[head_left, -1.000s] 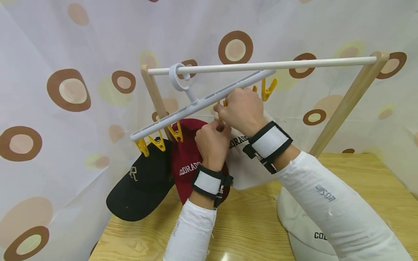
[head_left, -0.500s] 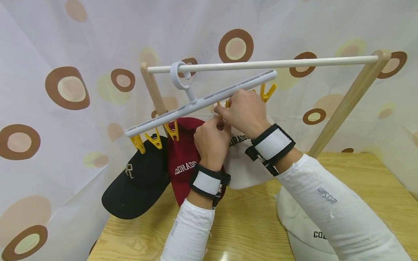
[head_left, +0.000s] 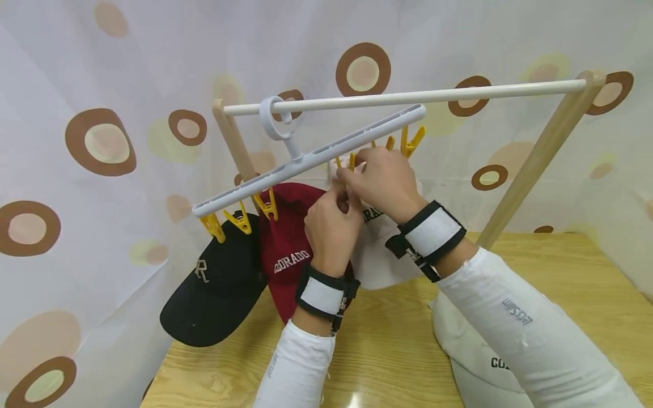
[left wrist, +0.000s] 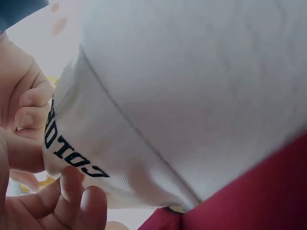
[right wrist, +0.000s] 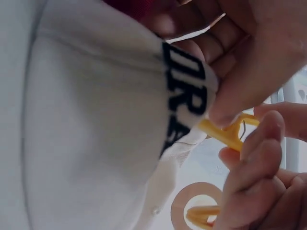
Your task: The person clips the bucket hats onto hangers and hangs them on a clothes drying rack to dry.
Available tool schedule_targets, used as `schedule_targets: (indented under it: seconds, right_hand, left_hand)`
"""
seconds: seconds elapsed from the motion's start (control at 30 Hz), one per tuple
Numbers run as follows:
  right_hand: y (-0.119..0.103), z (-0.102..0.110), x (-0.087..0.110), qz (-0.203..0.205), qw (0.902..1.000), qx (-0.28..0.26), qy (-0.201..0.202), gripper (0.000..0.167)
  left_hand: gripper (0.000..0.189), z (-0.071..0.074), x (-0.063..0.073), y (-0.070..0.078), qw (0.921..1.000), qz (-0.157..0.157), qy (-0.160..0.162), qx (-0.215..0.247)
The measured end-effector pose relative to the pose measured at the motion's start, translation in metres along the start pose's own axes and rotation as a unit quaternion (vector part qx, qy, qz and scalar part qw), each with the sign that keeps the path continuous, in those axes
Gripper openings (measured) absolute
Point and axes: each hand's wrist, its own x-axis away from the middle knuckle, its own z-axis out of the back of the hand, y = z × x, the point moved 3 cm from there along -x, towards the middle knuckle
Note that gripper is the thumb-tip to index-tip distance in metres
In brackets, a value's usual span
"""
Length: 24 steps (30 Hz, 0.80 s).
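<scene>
My left hand [head_left: 334, 232] pinches the crown of a white cap [head_left: 388, 260] that reads "COLORADO". Just above it, my right hand [head_left: 385, 181] pinches a yellow clip [right wrist: 225, 134], whose jaws are right at the cap's edge in the right wrist view. This clip hangs from a pale grey hanger [head_left: 301, 164], tilted with its right end higher. Lettering on the white cap [left wrist: 96, 143] shows beside the left fingers [left wrist: 72, 184]. A maroon cap [head_left: 291, 243] and a black cap [head_left: 216, 283] hang from clips to the left.
The hanger's hook loops over a white rail [head_left: 408, 100] on a wooden frame [head_left: 541, 164]. Spare yellow clips [head_left: 410, 141] hang at the right end. Another light cap [head_left: 474, 345] lies on the wooden table [head_left: 393, 351], partly behind my right sleeve. A patterned curtain [head_left: 153, 51] is behind.
The right hand has dropped slightly, uncovering more yellow clips behind it. The hanger's left end has swung slightly left, with the black and maroon caps. Both hands keep their pinch.
</scene>
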Motion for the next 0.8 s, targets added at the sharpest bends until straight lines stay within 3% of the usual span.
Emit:
schedule_targets:
  seconds: [0.23,0.47,0.8]
  right_hand:
    - [0.006,-0.005,0.004,0.022,0.9987,-0.031,-0.032,0.033]
    - [0.009,-0.004,0.014,0.033,0.9980,-0.048,-0.027,0.031]
    - [0.014,0.011,0.030,0.013,0.9957,-0.088,-0.026,0.028]
  left_hand:
    - [0.029,0.000,0.009,-0.005,0.9999,0.015,0.008,0.001]
    - [0.025,0.004,0.015,-0.004,0.9998,0.020,0.000,0.004]
    - [0.022,0.009,0.017,-0.003,0.9998,0.017,0.000,0.014]
